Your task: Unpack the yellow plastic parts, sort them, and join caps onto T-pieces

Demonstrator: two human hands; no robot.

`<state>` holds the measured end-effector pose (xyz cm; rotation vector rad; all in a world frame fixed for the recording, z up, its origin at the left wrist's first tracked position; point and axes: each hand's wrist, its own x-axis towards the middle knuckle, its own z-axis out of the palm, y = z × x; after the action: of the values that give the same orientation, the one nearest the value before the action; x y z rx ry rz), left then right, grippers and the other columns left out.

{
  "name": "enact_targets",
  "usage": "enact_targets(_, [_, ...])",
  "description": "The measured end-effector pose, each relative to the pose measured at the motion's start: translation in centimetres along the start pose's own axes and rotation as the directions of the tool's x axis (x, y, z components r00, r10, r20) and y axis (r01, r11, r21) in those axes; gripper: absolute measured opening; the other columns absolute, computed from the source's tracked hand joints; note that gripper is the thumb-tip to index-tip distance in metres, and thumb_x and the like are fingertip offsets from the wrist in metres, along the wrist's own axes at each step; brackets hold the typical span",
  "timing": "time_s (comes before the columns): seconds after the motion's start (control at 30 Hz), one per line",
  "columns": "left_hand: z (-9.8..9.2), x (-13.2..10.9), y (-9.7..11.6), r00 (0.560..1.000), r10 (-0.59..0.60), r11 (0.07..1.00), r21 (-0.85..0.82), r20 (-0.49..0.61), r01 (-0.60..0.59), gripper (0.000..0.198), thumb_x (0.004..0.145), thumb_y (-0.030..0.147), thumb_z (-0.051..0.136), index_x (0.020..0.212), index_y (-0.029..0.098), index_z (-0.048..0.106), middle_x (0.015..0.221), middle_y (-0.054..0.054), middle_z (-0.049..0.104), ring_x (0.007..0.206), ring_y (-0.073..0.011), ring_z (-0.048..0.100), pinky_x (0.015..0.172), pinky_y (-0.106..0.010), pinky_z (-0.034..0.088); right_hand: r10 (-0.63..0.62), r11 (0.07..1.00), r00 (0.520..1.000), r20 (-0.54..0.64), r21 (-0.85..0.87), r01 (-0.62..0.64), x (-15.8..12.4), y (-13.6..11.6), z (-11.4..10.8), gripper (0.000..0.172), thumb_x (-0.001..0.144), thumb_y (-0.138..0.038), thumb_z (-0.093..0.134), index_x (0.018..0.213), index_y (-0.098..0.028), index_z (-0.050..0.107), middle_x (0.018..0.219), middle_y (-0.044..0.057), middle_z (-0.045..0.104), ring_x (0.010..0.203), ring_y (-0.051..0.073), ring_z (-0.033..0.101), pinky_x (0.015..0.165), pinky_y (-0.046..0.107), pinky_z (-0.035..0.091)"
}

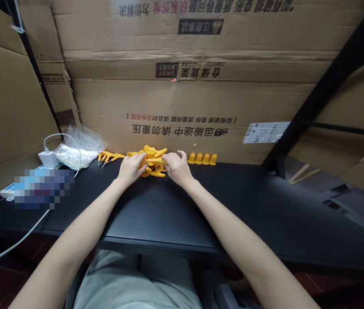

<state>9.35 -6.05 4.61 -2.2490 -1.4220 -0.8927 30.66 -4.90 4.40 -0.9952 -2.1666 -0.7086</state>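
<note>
A heap of small yellow plastic parts (152,158) lies at the far side of the black table (156,214), against a cardboard wall. My left hand (131,168) rests on the heap's left edge, fingers curled onto the parts. My right hand (177,166) is on the heap's right edge, fingers bent and pinching at a yellow part. A row of several upright yellow caps (202,159) stands just right of my right hand. A few yellow parts with metal pins (108,156) lie left of my left hand.
A clear plastic bag (78,148) lies at the back left beside a white charger (48,158) with its cable trailing off the table's front edge. Cardboard boxes (182,86) wall off the back and left. A black metal frame (323,86) slants at the right.
</note>
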Motion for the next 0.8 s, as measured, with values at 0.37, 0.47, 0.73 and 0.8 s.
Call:
enact_targets(0.37, [0.1, 0.0, -0.4, 1.000, -0.002, 1.000, -0.022, 0.009, 0.002, 0.037, 0.085, 0.027, 0.054, 0.121, 0.017, 0.057, 0.114, -0.010, 0.068, 0.103, -0.0228, 0.063, 0.088, -0.032, 0.043, 0.003, 1.000, 0.992, 0.123, 0.009, -0.005, 0.1, -0.8, -0.4, 0.030, 0.095, -0.030, 0.039, 0.112, -0.014, 0.058, 0.105, 0.015, 0.068, 0.099, 0.026, 0.056, 0.100, 0.047, 0.024])
enact_targets(0.47, [0.2, 0.0, -0.4, 1.000, -0.018, 0.999, -0.044, 0.015, 0.019, 0.037, 0.084, 0.027, 0.056, 0.119, 0.017, 0.058, 0.115, -0.011, 0.068, 0.104, -0.0232, 0.064, 0.088, -0.033, 0.043, -0.007, 1.000, 0.993, 0.118, -0.008, 0.008, 0.1, -0.6, -0.3, 0.023, 0.091, -0.024, 0.043, 0.106, -0.015, 0.058, 0.103, 0.014, 0.067, 0.097, 0.026, 0.056, 0.100, 0.046, 0.025])
enact_targets(0.73, [-0.5, 0.0, -0.7, 0.987, -0.159, 0.987, -0.030, 0.016, 0.160, 0.037, 0.083, 0.030, 0.057, 0.117, 0.019, 0.060, 0.107, -0.009, 0.071, 0.095, -0.0227, 0.066, 0.084, -0.031, 0.044, 0.095, 0.995, 0.993, 0.077, -0.050, -0.091, 0.1, 0.8, 0.0, 0.024, 0.088, -0.018, 0.042, 0.109, -0.014, 0.054, 0.100, 0.013, 0.066, 0.091, 0.025, 0.055, 0.088, 0.039, 0.030])
enact_targets(0.8, [-0.7, 0.0, -0.9, 0.976, -0.217, 0.976, -0.026, 0.024, 0.218, 0.035, 0.083, 0.034, 0.056, 0.114, 0.019, 0.062, 0.096, -0.007, 0.073, 0.087, -0.0220, 0.067, 0.079, -0.030, 0.044, 0.174, 0.983, 0.984, 0.051, -0.070, -0.170, 0.1, 1.4, -0.1, 0.022, 0.089, -0.020, 0.043, 0.106, -0.014, 0.055, 0.099, 0.013, 0.065, 0.092, 0.026, 0.054, 0.089, 0.039, 0.029])
